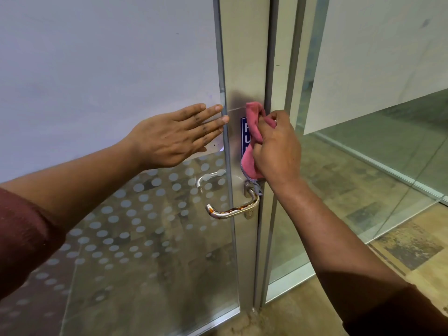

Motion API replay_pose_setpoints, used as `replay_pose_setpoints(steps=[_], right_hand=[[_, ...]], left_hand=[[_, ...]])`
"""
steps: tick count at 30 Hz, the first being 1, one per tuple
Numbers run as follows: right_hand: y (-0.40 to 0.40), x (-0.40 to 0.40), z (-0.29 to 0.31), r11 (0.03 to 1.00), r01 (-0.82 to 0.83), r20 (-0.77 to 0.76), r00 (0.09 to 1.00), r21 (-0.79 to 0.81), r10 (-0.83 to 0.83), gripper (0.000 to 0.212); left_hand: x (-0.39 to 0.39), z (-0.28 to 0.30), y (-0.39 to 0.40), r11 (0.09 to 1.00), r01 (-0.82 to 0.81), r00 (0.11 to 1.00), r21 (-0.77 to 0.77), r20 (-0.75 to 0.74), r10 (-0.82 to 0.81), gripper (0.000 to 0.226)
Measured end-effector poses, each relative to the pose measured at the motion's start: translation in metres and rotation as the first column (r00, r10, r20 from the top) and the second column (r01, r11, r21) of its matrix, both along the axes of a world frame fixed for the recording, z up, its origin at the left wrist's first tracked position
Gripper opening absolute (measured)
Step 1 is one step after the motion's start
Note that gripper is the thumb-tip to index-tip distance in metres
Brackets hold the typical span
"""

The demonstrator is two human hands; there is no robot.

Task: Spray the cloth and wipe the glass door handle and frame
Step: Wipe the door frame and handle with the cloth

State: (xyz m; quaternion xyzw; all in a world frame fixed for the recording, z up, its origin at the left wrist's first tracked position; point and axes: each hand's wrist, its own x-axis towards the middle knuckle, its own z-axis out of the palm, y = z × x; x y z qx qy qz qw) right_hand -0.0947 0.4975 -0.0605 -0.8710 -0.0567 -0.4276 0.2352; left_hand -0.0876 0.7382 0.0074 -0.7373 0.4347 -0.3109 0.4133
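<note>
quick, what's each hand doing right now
Left hand: open, flat against the glass, holding nothing.
Right hand: closed on the cloth, pressed to the frame.

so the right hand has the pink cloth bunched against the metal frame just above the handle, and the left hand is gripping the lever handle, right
Not quite. In the head view the left hand is not on the lever handle; it lies flat and open against the glass door, well above the handle. The rest holds: the right hand has the pink cloth bunched against the metal frame just above the handle.
</note>
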Motion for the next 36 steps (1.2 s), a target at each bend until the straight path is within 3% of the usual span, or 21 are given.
replay_pose_setpoints(steps=[10,20,25,30,36], right_hand=[[-0.006,-0.010,-0.024,1.000,-0.008,-0.190,0.982,-0.011,0.006,0.018],[0.006,-0.010,0.008,0.998,-0.008,0.025,1.000,0.066,0.007,0.005],[0.015,-0.009,0.003,0.997,-0.079,0.046,0.996,-0.009,0.080,0.018],[0.011,-0.013,-0.009,0.984,-0.139,-0.056,0.989,-0.110,0.134,0.027],[-0.012,-0.010,-0.006,0.996,-0.072,-0.097,0.992,0.049,0.077,0.018]], left_hand=[[0.003,0.000,0.000,0.997,0.073,0.997,-0.034,-0.036,-0.074,0.059],[0.005,-0.002,0.001,0.996,0.076,0.997,-0.035,-0.016,-0.077,0.058],[0.004,-0.001,0.001,0.996,0.075,0.997,-0.044,-0.027,-0.076,0.059],[0.003,0.000,0.000,0.996,0.085,0.996,-0.040,-0.023,-0.086,0.059],[0.004,-0.002,0.001,0.992,0.113,0.993,-0.058,-0.023,-0.114,0.058]])
